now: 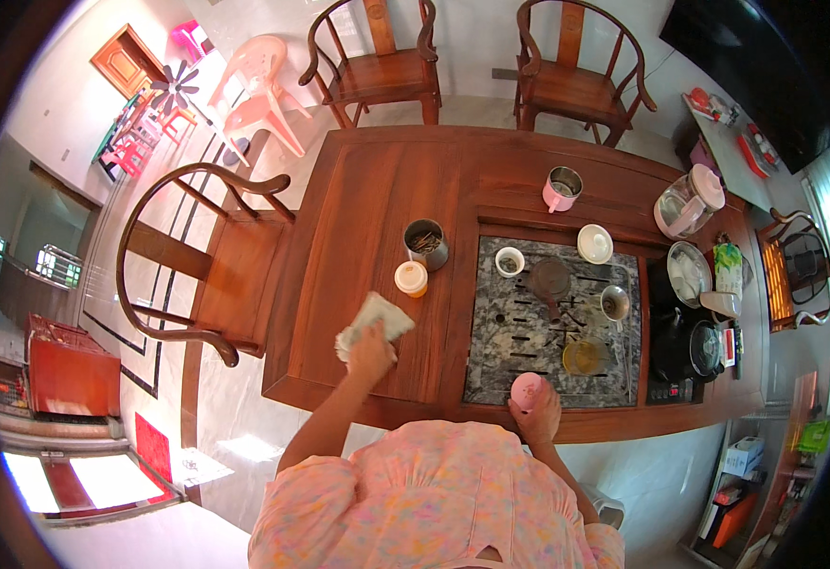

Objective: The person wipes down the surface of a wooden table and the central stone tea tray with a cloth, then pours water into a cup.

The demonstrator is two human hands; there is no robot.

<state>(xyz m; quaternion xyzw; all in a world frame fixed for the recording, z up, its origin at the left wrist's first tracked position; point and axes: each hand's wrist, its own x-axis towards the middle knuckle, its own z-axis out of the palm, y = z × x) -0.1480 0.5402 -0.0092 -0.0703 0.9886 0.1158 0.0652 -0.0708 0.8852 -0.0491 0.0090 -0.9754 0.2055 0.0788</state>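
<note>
My left hand [372, 355] presses on a folded pale cloth [379, 321] lying on the wooden table [358, 185], just in front of a white-lidded jar [411, 279] with amber contents. Behind that jar is a metal canister [426, 242] of dark sticks or leaves. My right hand [539, 416] holds a round pink lid or cup [528, 392] at the near edge of the marble tea tray [486, 341]. On the tray are a small white cup [509, 262], a dark clay teapot [550, 279], a white lidded bowl [595, 244], a metal strainer [614, 303] and a glass pitcher [585, 355].
A pink mug [563, 189] stands behind the tray. To the right are a clear kettle [688, 203], a bowl with cups [688, 274] and a black kettle [692, 348] on an electric heater [671, 392]. Wooden armchairs [237, 277] surround the table.
</note>
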